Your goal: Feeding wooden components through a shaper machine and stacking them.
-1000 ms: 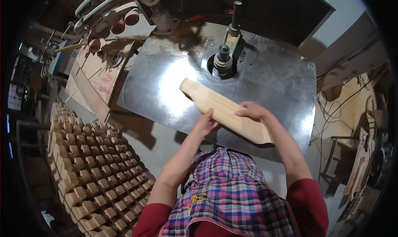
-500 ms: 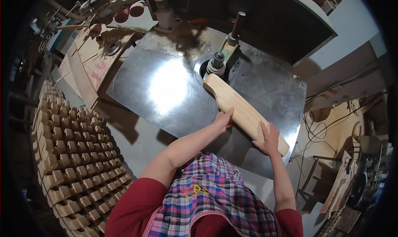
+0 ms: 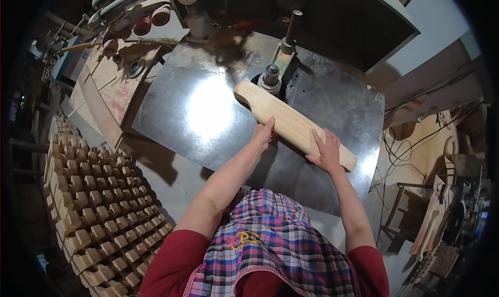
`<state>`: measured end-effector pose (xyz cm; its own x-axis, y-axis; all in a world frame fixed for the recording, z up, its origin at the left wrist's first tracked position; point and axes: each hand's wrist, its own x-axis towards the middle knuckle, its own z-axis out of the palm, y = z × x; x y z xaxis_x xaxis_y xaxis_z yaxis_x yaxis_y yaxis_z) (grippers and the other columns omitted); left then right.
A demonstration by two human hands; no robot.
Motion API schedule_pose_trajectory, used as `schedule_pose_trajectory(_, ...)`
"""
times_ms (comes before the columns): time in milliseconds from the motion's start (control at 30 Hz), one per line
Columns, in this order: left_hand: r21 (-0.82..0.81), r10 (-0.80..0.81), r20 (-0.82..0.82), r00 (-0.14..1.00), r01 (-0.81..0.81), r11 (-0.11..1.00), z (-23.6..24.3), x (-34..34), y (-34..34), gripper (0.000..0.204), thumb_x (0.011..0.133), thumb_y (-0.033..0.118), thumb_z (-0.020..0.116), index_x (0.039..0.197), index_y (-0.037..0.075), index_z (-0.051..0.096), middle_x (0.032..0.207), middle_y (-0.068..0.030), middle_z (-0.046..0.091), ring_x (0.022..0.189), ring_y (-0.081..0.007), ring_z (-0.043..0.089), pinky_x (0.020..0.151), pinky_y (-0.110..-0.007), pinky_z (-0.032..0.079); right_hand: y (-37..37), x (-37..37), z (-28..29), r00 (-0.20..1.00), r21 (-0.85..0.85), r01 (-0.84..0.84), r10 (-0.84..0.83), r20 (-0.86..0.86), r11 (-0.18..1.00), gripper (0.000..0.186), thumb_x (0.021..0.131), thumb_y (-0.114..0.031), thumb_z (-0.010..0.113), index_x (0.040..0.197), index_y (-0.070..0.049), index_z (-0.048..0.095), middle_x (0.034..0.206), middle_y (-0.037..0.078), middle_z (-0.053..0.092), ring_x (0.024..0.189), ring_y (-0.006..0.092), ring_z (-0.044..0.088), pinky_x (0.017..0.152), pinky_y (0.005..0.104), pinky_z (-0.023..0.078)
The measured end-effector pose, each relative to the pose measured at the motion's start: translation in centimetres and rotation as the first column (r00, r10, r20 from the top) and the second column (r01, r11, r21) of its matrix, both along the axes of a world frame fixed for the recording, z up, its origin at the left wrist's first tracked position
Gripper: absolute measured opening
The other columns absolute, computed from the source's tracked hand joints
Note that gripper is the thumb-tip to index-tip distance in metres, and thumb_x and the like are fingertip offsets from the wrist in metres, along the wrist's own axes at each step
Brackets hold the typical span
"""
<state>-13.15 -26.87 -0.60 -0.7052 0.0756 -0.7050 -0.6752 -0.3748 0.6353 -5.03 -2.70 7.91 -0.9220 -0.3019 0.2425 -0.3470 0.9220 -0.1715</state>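
A long pale wooden workpiece [image 3: 288, 119], with a curved notch near its left end, lies slantwise over the metal machine table [image 3: 166, 104]. My left hand [image 3: 264, 133] grips its near edge around the middle, thumb on top and the other fingers partly hidden. Towards the lower right end my right hand [image 3: 328, 151] clasps the piece, thumb and fingers spread over its upper face. Just behind the wood stands the machine's upright spindle [image 3: 271, 77]; the far edge appears to be against it, though the contact itself is hidden.
A green bracket [image 3: 283, 60] with an upright post [image 3: 294, 28] stands behind the spindle. Stacked, notched wooden pieces [image 3: 99, 203] fill the lower left. A cluttered side table [image 3: 112, 89] is at far left. Loose cables [image 3: 403, 151] hang beyond the table's right edge.
Both hands have shifted the wooden workpiece left and away from me. Its left end now reaches past the spindle, and the piece lies at a shallower slant.
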Motion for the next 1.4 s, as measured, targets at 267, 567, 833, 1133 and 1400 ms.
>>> schedule_pose_trajectory(267, 0.156, 0.222, -0.036, 0.974, -0.214, 0.964, 2.0, 1.9, -9.3, 0.067, 0.087, 0.046, 0.06, 0.125, -0.006, 0.042, 0.117, -0.0242, 0.052, 0.105, -0.0349, 0.053, 0.096, -0.044, 0.037, -9.7, 2.9, -1.8, 0.629, -0.208, 0.511, -0.198, 0.752, 0.834, 0.045, 0.085, -0.043, 0.059, 0.098, 0.0, 0.059, 0.071, 0.011, 0.061, 0.052, 0.02, 0.054, 0.052, 0.0291, 0.043)
schedule_pose_trajectory(567, 0.259, 0.418, 0.014, 0.908, -0.407, 0.876, 1.8, -1.5, -20.4, 0.058, 0.084, 0.038, 0.067, 0.124, 0.001, 0.047, 0.114, -0.0168, 0.055, 0.102, -0.0261, 0.055, 0.088, -0.039, 0.045, -19.8, -5.2, -3.9, 0.437, -0.406, 0.899, 0.315, 0.842, -0.163, 0.062, 0.088, -0.053, 0.053, 0.096, 0.008, 0.053, 0.08, 0.013, 0.055, 0.059, 0.0175, 0.052, 0.05, 0.0265, 0.043)
schedule_pose_trajectory(833, 0.231, 0.59, 0.029, 0.807, -0.579, 0.782, 1.2, 1.1, -27.6, 0.048, 0.08, 0.035, 0.071, 0.114, 0.005, 0.054, 0.11, -0.0107, 0.058, 0.098, -0.0211, 0.058, 0.083, -0.033, 0.045, -27.5, -8.4, -4.0, 0.503, -0.452, 0.862, 0.276, 0.819, -0.228, 0.067, 0.087, -0.05, 0.056, 0.108, 0.013, 0.051, 0.092, 0.021, 0.057, 0.072, 0.0253, 0.057, 0.063, 0.0316, 0.048)
schedule_pose_trajectory(1133, 0.22, 0.615, 0.032, 0.788, -0.606, 0.765, 1.9, 0.7, -33.0, 0.049, 0.08, 0.035, 0.071, 0.114, 0.005, 0.054, 0.107, -0.0098, 0.058, 0.096, -0.0199, 0.057, 0.082, -0.03, 0.045, -33.6, -8.9, -4.2, 0.516, -0.454, 0.853, 0.29, 0.806, -0.255, 0.07, 0.087, -0.048, 0.058, 0.113, 0.016, 0.047, 0.098, 0.025, 0.057, 0.08, 0.0298, 0.061, 0.07, 0.0341, 0.049)
schedule_pose_trajectory(1400, 0.272, 0.616, 0.043, 0.786, -0.603, 0.75, 2.6, -1.7, -34.0, 0.054, 0.085, 0.032, 0.067, 0.123, 0.0, 0.046, 0.118, -0.0138, 0.052, 0.105, -0.0237, 0.053, 0.088, -0.03, 0.046, -35.8, -14.0, -4.4, 0.549, -0.505, 0.832, 0.216, 0.807, -0.229, 0.072, 0.087, -0.047, 0.058, 0.116, 0.017, 0.044, 0.099, 0.026, 0.058, 0.081, 0.0315, 0.062, 0.072, 0.0356, 0.05)
